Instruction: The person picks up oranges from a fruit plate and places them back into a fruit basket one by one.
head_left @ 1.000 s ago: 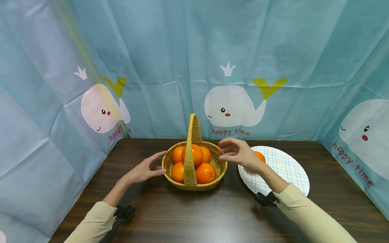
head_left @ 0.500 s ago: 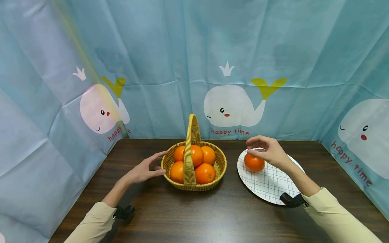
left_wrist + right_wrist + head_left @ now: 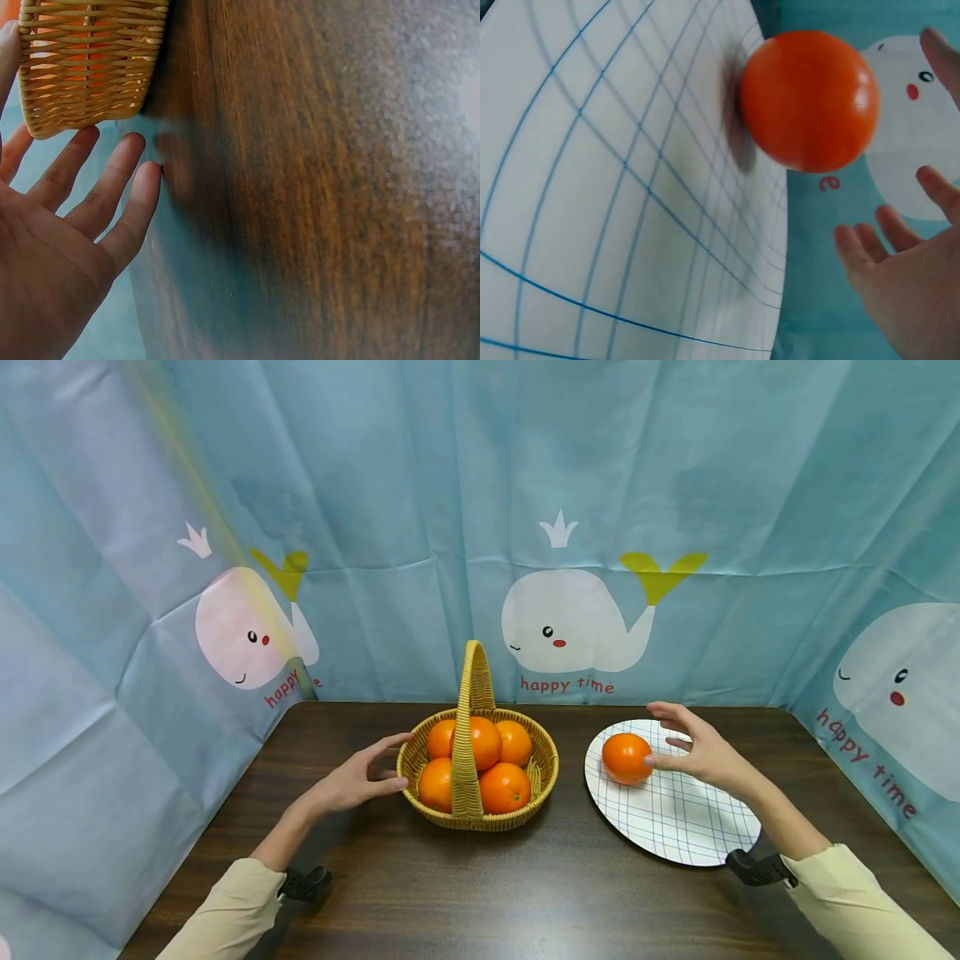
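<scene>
A yellow wicker basket point(image 3: 467, 822) with a tall handle stands mid-table, holding several oranges point(image 3: 505, 788). At its left side is my left hand point(image 3: 352, 781), fingers spread and relaxed, the fingertips at the rim. In the left wrist view, the left fingers point(image 3: 124, 169) lie near the woven wall, with the thumb partly cut off. One orange point(image 3: 627, 758) sits on the left part of a white plate point(image 3: 690, 818) with blue grid lines. My right hand point(image 3: 701, 752) hovers over the plate just right of that orange, fingers apart. The right wrist view shows a gap between the orange point(image 3: 810, 101) and the hand.
The dark wooden table point(image 3: 480, 893) ends at a blue curtain point(image 3: 420, 527) printed with white whales, which also runs along both sides. Between basket and plate lies a narrow strip of tabletop. The basket handle point(image 3: 471, 727) rises above the oranges.
My right hand has moved right, from the basket's right rim past the orange on the plate, uncovering that orange. The left hand stays where it was.
</scene>
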`<act>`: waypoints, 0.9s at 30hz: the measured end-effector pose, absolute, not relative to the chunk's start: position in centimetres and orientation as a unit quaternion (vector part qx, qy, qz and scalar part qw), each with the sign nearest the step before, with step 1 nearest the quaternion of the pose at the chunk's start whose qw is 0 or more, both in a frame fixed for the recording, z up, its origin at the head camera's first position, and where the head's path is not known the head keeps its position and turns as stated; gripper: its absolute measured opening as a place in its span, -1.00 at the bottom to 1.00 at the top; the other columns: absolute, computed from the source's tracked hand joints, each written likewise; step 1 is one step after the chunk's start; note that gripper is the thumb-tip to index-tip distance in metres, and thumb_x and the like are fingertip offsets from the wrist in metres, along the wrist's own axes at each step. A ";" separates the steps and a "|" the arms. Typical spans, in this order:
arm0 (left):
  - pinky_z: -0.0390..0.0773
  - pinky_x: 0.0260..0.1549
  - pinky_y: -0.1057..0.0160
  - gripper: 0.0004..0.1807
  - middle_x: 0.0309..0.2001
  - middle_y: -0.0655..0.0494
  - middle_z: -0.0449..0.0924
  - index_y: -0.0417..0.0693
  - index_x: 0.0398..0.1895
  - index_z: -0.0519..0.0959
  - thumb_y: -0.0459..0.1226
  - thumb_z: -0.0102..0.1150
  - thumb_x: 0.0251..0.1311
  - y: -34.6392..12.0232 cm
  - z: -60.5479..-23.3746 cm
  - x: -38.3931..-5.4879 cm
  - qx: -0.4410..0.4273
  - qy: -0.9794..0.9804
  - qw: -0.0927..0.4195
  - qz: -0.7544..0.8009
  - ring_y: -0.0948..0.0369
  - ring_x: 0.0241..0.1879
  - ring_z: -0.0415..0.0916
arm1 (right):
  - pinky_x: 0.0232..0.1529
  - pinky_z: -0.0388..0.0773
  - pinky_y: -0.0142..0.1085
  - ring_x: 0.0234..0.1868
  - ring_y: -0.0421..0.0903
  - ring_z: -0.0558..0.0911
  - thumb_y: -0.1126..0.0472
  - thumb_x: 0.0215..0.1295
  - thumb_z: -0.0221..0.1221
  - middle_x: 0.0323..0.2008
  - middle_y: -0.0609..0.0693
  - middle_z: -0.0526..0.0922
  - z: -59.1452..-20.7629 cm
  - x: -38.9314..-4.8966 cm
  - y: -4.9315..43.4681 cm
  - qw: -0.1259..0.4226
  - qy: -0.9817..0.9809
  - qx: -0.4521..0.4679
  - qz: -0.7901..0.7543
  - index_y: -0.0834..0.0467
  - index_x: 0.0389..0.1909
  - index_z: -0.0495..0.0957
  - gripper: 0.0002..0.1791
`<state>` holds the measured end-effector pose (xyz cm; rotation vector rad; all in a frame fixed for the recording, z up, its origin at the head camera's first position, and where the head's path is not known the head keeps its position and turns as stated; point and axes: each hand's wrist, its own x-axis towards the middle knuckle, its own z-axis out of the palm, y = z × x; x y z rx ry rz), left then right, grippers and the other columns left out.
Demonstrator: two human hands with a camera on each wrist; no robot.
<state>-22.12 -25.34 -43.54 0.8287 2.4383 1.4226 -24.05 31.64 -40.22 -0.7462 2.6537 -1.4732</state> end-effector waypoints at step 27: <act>0.48 0.17 -0.06 -0.20 0.52 -0.17 0.11 -0.13 0.59 0.10 -0.26 0.27 0.40 -25.3 -43.5 -22.0 0.276 0.824 0.106 0.483 -0.22 0.41 0.18 | 0.03 0.63 -0.18 0.08 0.25 0.60 0.29 0.19 0.47 0.17 0.30 0.49 -42.7 -25.0 31.0 0.053 0.839 -0.242 -0.485 0.35 0.28 0.39 -0.31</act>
